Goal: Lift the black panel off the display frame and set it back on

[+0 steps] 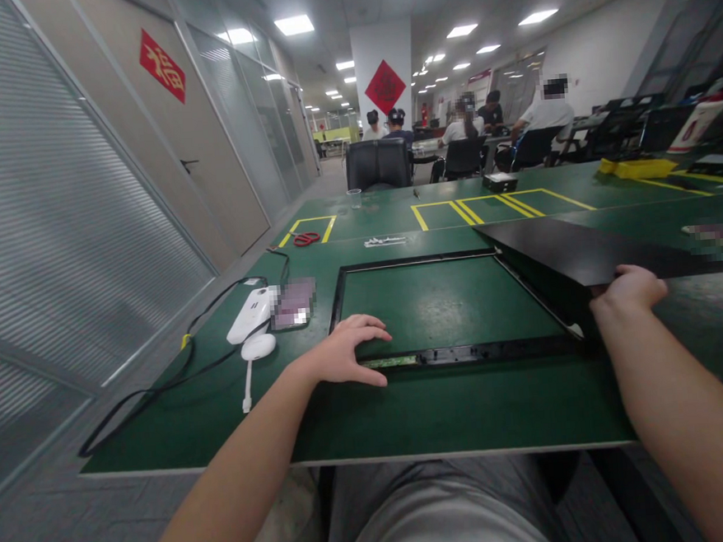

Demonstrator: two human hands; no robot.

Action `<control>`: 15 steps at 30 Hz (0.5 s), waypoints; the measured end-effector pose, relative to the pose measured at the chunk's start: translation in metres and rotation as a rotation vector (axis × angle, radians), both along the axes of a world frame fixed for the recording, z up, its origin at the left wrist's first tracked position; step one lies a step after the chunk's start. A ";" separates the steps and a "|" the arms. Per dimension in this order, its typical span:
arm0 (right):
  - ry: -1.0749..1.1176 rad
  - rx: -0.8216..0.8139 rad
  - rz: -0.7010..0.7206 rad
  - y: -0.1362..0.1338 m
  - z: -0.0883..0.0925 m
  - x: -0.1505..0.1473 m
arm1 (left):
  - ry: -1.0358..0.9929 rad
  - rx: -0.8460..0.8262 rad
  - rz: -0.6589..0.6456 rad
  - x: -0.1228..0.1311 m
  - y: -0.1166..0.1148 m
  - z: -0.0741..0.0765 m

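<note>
A black rectangular frame (pixel 484 351) lies flat on the green table, with the tabletop showing through its opening. My left hand (pixel 348 350) rests over its near left corner, fingers spread apart. A strip of green circuit board (pixel 398 362) shows in the frame's near bar beside that hand. At the right, my right hand (pixel 630 287) is closed on the near edge of a thin black panel (pixel 588 247), which is tilted up over the frame's right side. Its fingertips are hidden beneath the panel.
Left of the frame lie a white power strip (pixel 250 313), a blurred phone-like object (pixel 294 303), a white adapter (pixel 259 347) and a black cable (pixel 135 394). Farther back are red scissors (pixel 306 238), small white pieces (pixel 385 241), a clear cup (pixel 355 197) and a yellow tray (pixel 636 169).
</note>
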State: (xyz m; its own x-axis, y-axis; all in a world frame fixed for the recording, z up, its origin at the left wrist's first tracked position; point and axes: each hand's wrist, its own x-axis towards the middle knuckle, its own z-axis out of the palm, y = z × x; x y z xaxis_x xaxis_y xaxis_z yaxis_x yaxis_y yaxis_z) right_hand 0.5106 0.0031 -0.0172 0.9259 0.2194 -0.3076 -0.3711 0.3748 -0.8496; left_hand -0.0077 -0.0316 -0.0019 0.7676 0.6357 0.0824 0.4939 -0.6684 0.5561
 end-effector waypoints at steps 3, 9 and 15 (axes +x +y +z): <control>0.005 -0.023 0.001 -0.001 -0.005 -0.001 | 0.011 0.016 0.003 0.000 0.000 -0.001; 0.021 -0.064 0.046 0.001 -0.017 0.002 | 0.030 0.029 0.011 0.001 -0.001 -0.001; 0.004 -0.074 0.099 0.005 -0.025 0.014 | 0.030 0.027 0.005 0.001 0.000 -0.003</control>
State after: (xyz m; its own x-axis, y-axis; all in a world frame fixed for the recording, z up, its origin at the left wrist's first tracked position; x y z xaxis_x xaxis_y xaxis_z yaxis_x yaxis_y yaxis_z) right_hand 0.5244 0.0078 -0.0421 0.8995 0.2861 -0.3302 -0.4068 0.2726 -0.8719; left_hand -0.0066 -0.0316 -0.0045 0.7670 0.6371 0.0762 0.5134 -0.6806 0.5227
